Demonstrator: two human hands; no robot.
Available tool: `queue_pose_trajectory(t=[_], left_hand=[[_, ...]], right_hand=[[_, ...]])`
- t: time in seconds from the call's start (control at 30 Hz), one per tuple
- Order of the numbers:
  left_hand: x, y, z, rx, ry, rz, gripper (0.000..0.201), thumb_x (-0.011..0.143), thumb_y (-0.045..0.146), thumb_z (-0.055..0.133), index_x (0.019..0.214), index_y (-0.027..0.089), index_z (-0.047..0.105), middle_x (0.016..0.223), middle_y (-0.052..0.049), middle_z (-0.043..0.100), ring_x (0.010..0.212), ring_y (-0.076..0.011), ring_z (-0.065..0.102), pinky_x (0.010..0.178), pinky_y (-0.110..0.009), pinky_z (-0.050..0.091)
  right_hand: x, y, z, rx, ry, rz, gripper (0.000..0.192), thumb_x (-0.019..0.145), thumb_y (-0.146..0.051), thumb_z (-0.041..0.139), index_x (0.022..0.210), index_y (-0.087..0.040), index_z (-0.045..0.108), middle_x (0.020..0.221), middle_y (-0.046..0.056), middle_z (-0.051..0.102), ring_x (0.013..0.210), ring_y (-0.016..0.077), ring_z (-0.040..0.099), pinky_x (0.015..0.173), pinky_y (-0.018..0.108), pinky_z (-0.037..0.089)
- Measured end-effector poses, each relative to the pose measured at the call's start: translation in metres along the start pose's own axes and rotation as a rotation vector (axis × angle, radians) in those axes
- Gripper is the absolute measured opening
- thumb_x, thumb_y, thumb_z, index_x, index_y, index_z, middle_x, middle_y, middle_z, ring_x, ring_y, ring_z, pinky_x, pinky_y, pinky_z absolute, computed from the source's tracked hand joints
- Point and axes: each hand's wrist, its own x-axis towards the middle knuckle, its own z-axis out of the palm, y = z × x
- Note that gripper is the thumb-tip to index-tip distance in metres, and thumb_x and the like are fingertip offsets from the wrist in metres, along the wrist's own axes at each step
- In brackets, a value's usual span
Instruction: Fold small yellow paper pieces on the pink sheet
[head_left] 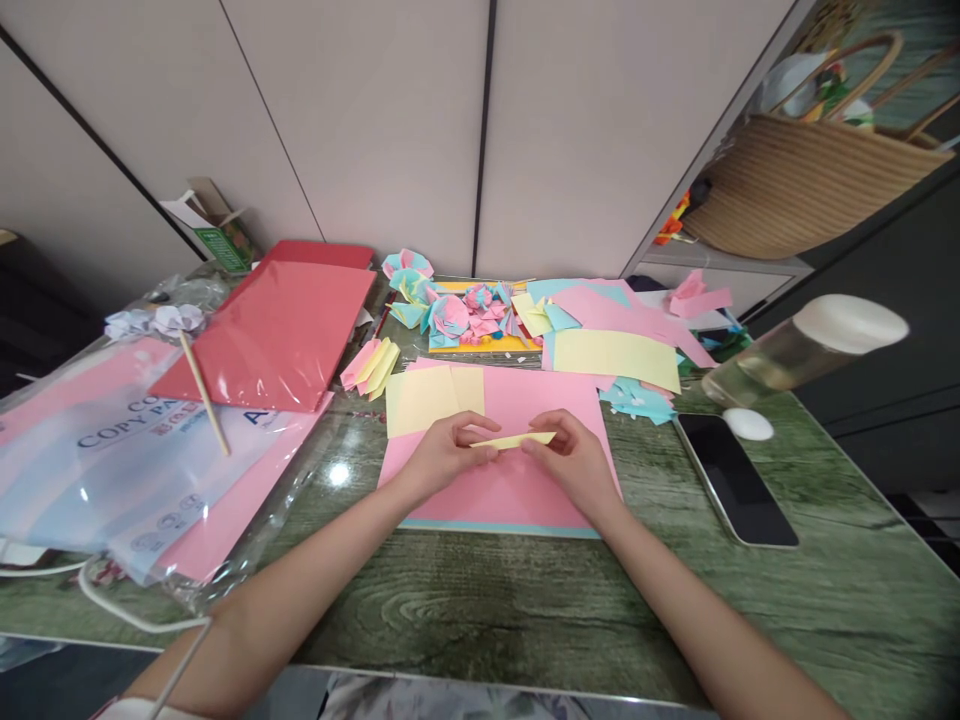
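Note:
A narrow folded strip of yellow paper (517, 441) is held level between my two hands, above a pink sheet (495, 495). My left hand (448, 450) pinches its left end between thumb and fingers. At the other end, my right hand (574, 455) grips it the same way. Yellow paper pieces (424, 398) lie on the pink sheet's upper left part, just beyond my left hand. A blue sheet's edge shows under the pink one. Folded pink and yellow papers (371, 368) rest to the left of the stack.
Paper flowers (457, 315) and cut papers (615, 360) line the back. At left lie red folders (281, 330), a plastic copy-paper pack (150, 450) and a wooden stick (202, 390). A phone (735, 480), a white-capped bottle (810, 345) and a woven bag (817, 185) are on the right.

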Motion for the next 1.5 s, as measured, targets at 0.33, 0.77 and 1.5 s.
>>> queue_pose_trajectory(t=[0.33,0.77,1.5], left_hand=[[-0.003,0.007,0.004,0.073,-0.053,-0.013,0.03,0.07,0.038,0.068,0.09,0.015,0.067,0.084,-0.007,0.071,0.08,-0.02,0.065,0.071,-0.029,0.05],[-0.003,0.001,0.007,0.118,0.001,-0.032,0.025,0.071,0.04,0.066,0.078,0.015,0.067,0.074,-0.006,0.07,0.068,-0.0171,0.065,0.06,-0.025,0.049],[-0.004,0.008,0.002,-0.042,0.023,-0.067,0.03,0.078,0.037,0.055,0.089,0.012,0.065,0.085,-0.011,0.071,0.077,-0.0203,0.067,0.069,-0.03,0.051]], right_hand=[[-0.005,-0.003,0.003,0.066,-0.021,0.133,0.03,0.061,-0.032,0.072,0.087,-0.022,0.06,0.047,-0.009,0.05,0.047,0.0102,0.05,0.046,0.022,0.036],[-0.002,0.0,0.0,0.144,-0.009,0.134,0.025,0.067,-0.043,0.067,0.069,-0.019,0.06,0.065,0.001,0.066,0.064,0.0154,0.061,0.061,0.026,0.045],[0.011,0.0,-0.023,0.244,0.108,0.062,0.02,0.067,-0.037,0.07,0.069,-0.019,0.062,0.065,0.0,0.065,0.06,0.0115,0.058,0.062,0.024,0.044]])
